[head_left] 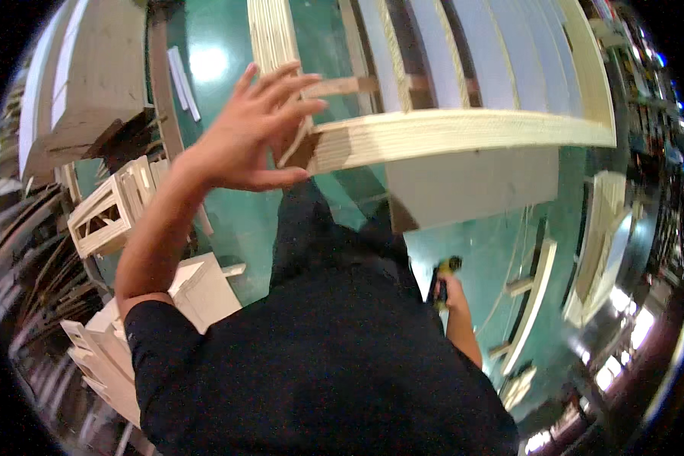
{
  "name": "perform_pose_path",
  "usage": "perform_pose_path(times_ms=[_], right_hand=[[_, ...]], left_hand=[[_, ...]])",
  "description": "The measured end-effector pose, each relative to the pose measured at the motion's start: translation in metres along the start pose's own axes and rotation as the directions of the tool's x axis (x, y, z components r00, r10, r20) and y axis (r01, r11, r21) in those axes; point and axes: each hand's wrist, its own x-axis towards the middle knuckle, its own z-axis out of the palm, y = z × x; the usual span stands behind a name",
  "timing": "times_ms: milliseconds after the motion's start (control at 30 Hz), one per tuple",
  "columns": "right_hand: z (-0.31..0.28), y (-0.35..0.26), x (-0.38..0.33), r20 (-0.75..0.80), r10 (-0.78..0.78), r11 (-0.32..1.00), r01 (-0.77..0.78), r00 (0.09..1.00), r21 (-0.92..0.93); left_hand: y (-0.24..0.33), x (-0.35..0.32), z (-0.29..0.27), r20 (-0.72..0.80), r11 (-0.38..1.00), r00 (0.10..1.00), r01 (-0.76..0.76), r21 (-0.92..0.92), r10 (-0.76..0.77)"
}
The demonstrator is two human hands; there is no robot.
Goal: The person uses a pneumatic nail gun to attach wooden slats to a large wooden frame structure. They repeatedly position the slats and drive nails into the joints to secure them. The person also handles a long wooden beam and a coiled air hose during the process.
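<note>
My left hand (262, 125) is at the near left corner of a pale wooden frame, its fingers spread and its thumb apart. Whether its fingertips touch the wood I cannot tell. The frame's thick front beam (433, 135) runs rightward from that corner, and another wooden beam (272, 34) extends away behind my fingers. White panels (425, 45) separated by narrow wooden strips fill the frame's far right part. Down by my right side, my right hand (454, 291) grips a yellow and black pistol-grip power tool (441, 283), well away from the frame.
A brown board (475, 182) lies below the front beam. To the left are a large wooden block stack (99, 68), a small slatted wooden assembly (102, 220) and pale panels (205, 289). Long wooden pieces (536, 304) lie on the green floor (463, 243) at right.
</note>
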Motion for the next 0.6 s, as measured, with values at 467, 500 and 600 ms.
perform_pose_path(times_ms=[467,500,600], right_hand=[[0.163,-0.050,-0.035,0.040,-0.173,0.983,0.175,0.984,-0.055],[0.161,-0.046,-0.031,0.045,-0.169,0.984,0.171,0.985,-0.054],[0.165,-0.044,-0.026,0.022,-0.235,0.970,0.236,0.972,-0.054]], left_hand=[[0.044,0.001,0.053,-0.204,0.990,0.969,0.138,-0.008,-0.136],[0.043,0.000,0.051,-0.213,0.993,0.970,0.109,-0.038,-0.114],[0.041,-0.003,0.050,-0.204,0.996,0.975,0.092,-0.010,-0.092]])
